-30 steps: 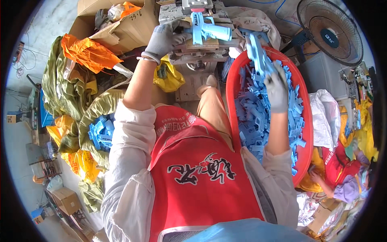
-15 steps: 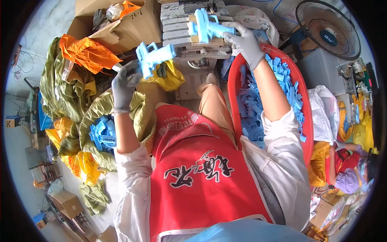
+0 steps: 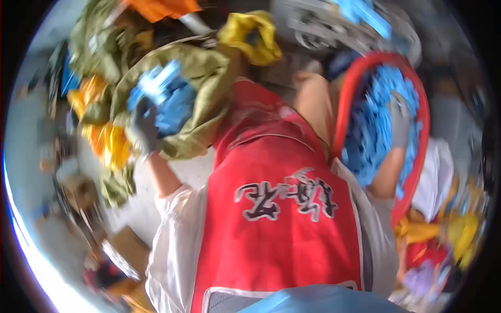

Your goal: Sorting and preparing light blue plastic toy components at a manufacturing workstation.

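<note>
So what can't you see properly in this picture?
- Head view: motion blur smears everything.
- Left hand: gloved, at the blue parts in the olive sack; grip unclear.
- Right hand: in the red basin; blue parts hide the fingertips.
- Machine: cut off by the top edge.

light: bright, even daylight | glare: lower-left rim | blur: heavy motion smear throughout | edges: fisheye-bent, dark

Blue plastic parts [image 3: 166, 99] in olive-green sack [image 3: 209, 68]; red basin [image 3: 342, 104]; grey-gloved hands.

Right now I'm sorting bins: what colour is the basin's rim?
Red, the basin's rim, clearest in the head view.
</note>
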Demonstrator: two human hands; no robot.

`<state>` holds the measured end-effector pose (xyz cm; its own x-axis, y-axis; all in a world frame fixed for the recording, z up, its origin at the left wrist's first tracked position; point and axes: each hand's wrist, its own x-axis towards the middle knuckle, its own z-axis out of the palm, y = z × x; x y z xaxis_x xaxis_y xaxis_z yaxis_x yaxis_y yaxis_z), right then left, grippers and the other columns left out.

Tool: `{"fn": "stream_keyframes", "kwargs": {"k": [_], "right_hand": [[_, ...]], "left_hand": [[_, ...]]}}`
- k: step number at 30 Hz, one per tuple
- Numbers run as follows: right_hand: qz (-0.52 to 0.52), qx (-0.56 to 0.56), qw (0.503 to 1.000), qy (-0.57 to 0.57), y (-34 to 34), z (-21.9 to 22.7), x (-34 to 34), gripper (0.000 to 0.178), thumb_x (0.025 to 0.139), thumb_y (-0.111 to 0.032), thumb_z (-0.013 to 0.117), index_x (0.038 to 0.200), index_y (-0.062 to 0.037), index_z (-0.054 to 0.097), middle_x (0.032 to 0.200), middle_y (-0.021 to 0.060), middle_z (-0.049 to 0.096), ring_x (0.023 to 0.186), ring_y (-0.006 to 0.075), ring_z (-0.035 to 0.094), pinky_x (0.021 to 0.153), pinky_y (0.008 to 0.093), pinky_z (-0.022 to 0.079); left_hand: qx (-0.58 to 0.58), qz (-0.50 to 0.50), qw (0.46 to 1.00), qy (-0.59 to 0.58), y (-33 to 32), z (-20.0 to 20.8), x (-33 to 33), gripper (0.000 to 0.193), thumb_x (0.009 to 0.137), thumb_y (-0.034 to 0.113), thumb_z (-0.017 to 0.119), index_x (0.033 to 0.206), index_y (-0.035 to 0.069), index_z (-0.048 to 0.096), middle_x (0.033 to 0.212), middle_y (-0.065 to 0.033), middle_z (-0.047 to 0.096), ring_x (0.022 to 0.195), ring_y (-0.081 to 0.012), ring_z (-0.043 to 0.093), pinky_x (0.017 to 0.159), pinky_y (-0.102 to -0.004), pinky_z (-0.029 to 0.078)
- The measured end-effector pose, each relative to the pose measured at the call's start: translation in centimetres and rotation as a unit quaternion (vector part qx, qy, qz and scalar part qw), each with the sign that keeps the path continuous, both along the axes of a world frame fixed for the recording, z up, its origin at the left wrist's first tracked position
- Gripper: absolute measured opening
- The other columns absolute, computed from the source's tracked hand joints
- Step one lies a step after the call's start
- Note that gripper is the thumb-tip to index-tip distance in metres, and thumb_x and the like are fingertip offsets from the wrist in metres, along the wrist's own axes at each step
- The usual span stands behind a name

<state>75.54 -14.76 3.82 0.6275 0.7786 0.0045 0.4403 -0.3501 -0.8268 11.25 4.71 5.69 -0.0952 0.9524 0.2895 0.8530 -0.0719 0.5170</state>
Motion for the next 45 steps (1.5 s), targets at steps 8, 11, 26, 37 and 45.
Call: {"fn": "stream_keyframes", "kwargs": {"k": [8,11,26,37,45], "right_hand": [[-0.090,-0.261,0.944,-0.177,-10.6,-7.5,1.0,0.040,0.084,-0.043,0.055,0.113,-0.0156,0.063,0.111,0.0138,0.064,0.100,0.0333,0.061,0.086,0.0419,0.047],[-0.046,-0.404,0.910,-0.079,-11.7,-10.0,-0.6,0.052,0.082,-0.047,0.058,0.122,-0.0138,0.056,0.115,0.0166,0.061,0.109,0.0326,0.058,0.091,0.0410,0.045],[-0.021,-0.483,0.870,-0.092,-4.6,-12.8,-0.4,0.070,0.076,-0.063,0.056,0.131,-0.0211,0.049,0.136,0.0092,0.046,0.125,0.0293,0.045,0.100,0.0427,0.039],[0.177,-0.445,0.859,-0.181,-4.2,-13.2,1.6,0.058,0.072,-0.028,0.059,0.128,-0.0150,0.049,0.129,0.0157,0.050,0.117,0.0359,0.050,0.095,0.0428,0.044],[0.069,-0.341,0.929,-0.126,-6.5,-12.1,3.1,0.066,0.070,-0.031,0.067,0.131,-0.0177,0.047,0.118,0.0216,0.055,0.111,0.0384,0.053,0.091,0.0448,0.044]], "left_hand": [[0.031,0.010,0.998,0.047,0.7,-1.4,-2.9,0.034,0.093,0.022,0.057,0.120,0.002,0.059,0.115,-0.0121,0.064,0.100,-0.0181,0.063,0.085,-0.0282,0.051],[-0.018,-0.053,0.998,-0.036,2.5,-1.3,2.2,0.031,0.093,0.019,0.057,0.116,-0.002,0.061,0.112,-0.0111,0.065,0.097,-0.0184,0.064,0.084,-0.0290,0.050],[-0.032,-0.209,0.977,0.018,2.2,0.2,11.1,0.024,0.092,0.015,0.055,0.109,0.001,0.065,0.108,-0.0114,0.065,0.098,-0.0218,0.062,0.085,-0.0314,0.049],[-0.020,-0.222,0.975,-0.019,1.6,-0.9,10.3,0.020,0.090,0.009,0.056,0.104,-0.002,0.066,0.103,-0.0123,0.067,0.093,-0.0211,0.064,0.083,-0.0307,0.049],[0.005,-0.257,0.966,-0.029,2.2,1.0,14.3,0.019,0.084,0.008,0.060,0.101,0.002,0.067,0.096,-0.0132,0.068,0.087,-0.0233,0.066,0.080,-0.0310,0.050]]}}
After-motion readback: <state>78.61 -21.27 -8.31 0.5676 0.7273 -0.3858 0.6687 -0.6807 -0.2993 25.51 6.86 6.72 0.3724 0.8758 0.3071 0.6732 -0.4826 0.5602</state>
